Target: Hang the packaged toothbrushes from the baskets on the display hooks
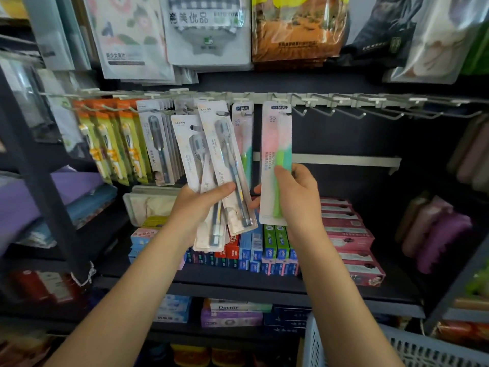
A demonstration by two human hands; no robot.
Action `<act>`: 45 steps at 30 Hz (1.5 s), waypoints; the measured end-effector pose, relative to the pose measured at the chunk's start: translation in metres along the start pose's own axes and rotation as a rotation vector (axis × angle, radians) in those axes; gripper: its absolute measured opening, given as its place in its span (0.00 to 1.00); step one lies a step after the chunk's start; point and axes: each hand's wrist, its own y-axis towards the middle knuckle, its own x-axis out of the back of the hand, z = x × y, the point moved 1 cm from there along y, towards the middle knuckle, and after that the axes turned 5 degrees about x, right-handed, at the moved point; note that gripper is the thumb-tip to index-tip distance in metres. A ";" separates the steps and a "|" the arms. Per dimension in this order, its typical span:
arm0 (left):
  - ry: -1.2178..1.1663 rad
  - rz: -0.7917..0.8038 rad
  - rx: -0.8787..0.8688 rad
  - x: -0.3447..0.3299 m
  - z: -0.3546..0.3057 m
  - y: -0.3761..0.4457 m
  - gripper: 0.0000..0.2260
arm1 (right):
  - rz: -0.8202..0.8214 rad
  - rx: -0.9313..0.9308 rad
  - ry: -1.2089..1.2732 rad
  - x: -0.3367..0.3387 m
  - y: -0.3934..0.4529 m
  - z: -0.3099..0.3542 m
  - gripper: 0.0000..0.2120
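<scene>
Both hands' fingers clamp toothbrush packs: left hand (203, 205) several, right hand (296, 194) one pink-green pack (276, 144).

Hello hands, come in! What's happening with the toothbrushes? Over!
Left hand grips grey toothbrush packs. Right hand holds pink-green toothbrush pack up at its hook. Empty hooks to the right, nothing blocking.

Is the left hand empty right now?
No, the left hand grips a fan of grey toothbrush packs, thumb across their fronts.
</scene>
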 end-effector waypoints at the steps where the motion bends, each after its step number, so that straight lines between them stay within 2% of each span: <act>1: -0.004 -0.001 0.002 -0.001 0.000 0.000 0.13 | -0.004 0.004 -0.008 0.000 0.000 0.002 0.05; 10: -0.058 0.072 0.017 -0.008 0.005 -0.002 0.19 | 0.004 -0.004 -0.018 -0.006 0.009 0.023 0.09; 15: -0.071 0.043 0.015 -0.009 0.004 -0.007 0.15 | -0.030 -0.026 -0.051 -0.005 0.013 0.018 0.11; 21: -0.065 0.015 0.019 -0.006 0.005 -0.007 0.18 | -0.010 -0.021 -0.029 -0.006 0.011 0.017 0.09; 24: -0.060 0.013 0.010 -0.006 0.007 -0.008 0.17 | -0.052 -0.019 -0.088 -0.004 0.017 0.003 0.08; 26: -0.065 0.001 0.009 -0.005 0.009 -0.008 0.14 | -0.098 -0.037 -0.159 -0.001 0.018 -0.012 0.11; 29: -0.064 -0.013 0.014 -0.003 0.015 -0.008 0.13 | -0.145 -0.076 -0.208 0.007 0.013 -0.036 0.19; 35: -0.042 -0.050 0.042 -0.002 0.028 -0.004 0.12 | -0.140 -0.165 -0.226 0.011 0.014 -0.071 0.15; 39: -0.030 -0.055 0.090 -0.002 0.031 -0.003 0.12 | -0.167 -0.196 -0.241 0.009 0.036 -0.082 0.20; 42: -0.019 -0.057 0.123 0.001 0.032 -0.005 0.14 | -0.196 -0.294 -0.163 0.010 0.045 -0.090 0.20; 45: -0.031 -0.059 0.135 0.008 0.035 -0.006 0.13 | -0.248 -0.459 -0.011 0.013 0.036 -0.109 0.27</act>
